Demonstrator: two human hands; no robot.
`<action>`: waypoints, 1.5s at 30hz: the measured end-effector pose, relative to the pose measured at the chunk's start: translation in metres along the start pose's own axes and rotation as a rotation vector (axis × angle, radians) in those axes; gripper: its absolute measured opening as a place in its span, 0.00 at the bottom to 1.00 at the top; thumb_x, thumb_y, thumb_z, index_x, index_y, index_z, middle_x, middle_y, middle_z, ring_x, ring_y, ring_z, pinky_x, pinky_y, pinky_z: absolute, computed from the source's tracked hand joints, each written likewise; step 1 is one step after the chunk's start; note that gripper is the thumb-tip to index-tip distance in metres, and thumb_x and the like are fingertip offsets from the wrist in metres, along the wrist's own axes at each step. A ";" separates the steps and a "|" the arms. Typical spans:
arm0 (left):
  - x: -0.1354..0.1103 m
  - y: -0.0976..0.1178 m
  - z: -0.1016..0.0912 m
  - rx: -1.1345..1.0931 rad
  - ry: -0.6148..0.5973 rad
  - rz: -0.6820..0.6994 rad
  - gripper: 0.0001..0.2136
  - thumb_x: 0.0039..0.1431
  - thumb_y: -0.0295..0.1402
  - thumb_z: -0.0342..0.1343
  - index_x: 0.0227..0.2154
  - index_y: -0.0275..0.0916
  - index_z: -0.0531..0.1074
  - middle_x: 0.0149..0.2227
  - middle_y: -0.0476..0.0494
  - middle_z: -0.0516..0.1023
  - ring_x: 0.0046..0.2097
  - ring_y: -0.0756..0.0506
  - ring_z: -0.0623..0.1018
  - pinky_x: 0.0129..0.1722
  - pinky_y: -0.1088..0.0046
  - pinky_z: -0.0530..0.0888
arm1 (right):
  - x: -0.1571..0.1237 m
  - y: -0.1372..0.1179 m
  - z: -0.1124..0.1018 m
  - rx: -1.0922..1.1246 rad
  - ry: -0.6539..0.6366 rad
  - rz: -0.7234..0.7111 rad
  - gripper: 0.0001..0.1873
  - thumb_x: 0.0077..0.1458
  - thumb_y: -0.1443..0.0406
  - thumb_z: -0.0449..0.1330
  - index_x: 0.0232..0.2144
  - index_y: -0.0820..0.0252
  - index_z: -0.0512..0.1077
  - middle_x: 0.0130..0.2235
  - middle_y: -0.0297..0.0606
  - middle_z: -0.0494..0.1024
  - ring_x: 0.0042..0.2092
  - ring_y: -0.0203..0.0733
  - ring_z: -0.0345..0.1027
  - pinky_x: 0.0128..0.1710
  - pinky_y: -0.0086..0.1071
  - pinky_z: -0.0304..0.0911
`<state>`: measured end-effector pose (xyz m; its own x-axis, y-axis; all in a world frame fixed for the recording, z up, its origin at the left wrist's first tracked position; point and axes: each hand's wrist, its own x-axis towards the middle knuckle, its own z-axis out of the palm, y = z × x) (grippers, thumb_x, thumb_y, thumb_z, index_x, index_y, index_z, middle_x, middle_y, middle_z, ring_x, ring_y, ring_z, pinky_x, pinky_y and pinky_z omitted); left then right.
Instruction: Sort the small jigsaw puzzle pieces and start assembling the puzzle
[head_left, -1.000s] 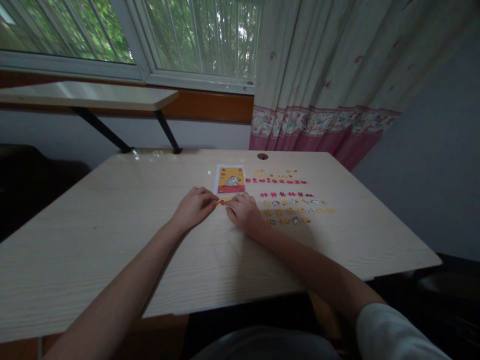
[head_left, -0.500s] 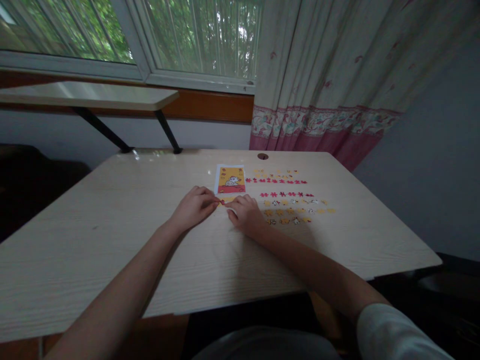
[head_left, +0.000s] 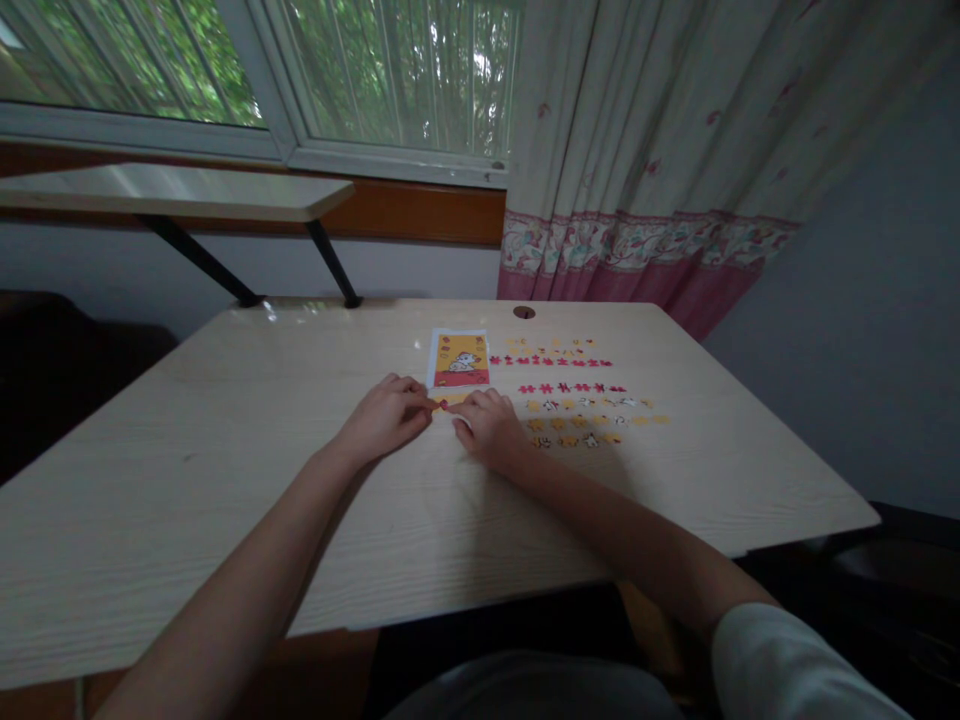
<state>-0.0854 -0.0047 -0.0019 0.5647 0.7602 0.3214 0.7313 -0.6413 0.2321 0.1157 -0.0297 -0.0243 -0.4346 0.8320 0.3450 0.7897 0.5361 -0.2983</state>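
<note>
A small group of joined jigsaw puzzle pieces (head_left: 444,404), yellow with a red spot, lies flat on the table just below a printed picture card (head_left: 461,375). My left hand (head_left: 384,418) has thumb and index finger closed on the left edge of these pieces. From the right, my right hand (head_left: 491,425) presses its index fingertip against them, the other fingers curled and the thumb tucked lower. Part of the pieces is hidden under my fingertips. The card shows a white cartoon animal on yellow and red.
Loose red puzzle pieces (head_left: 574,388) lie in rows to the right, with yellow and white puzzle pieces (head_left: 577,423) nearer me and more yellow ones behind. A raised shelf (head_left: 225,190) on black legs stands at the back left. A round cable hole (head_left: 524,312) sits near the table's back edge.
Both hands stay at the joined pieces with only tiny finger shifts. The whole view has moved very slightly.
</note>
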 end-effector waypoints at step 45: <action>0.001 -0.001 0.002 -0.008 -0.008 0.034 0.17 0.54 0.24 0.46 0.40 0.41 0.78 0.36 0.40 0.73 0.39 0.43 0.70 0.42 0.63 0.69 | 0.012 0.044 -0.040 -0.104 -0.128 0.257 0.11 0.56 0.60 0.55 0.37 0.53 0.76 0.41 0.38 0.77 0.44 0.45 0.62 0.42 0.37 0.54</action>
<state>-0.0846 -0.0032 -0.0035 0.5922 0.7386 0.3222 0.7083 -0.6677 0.2289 0.1627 -0.0017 0.0019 -0.2606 0.9532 0.1535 0.9181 0.2938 -0.2661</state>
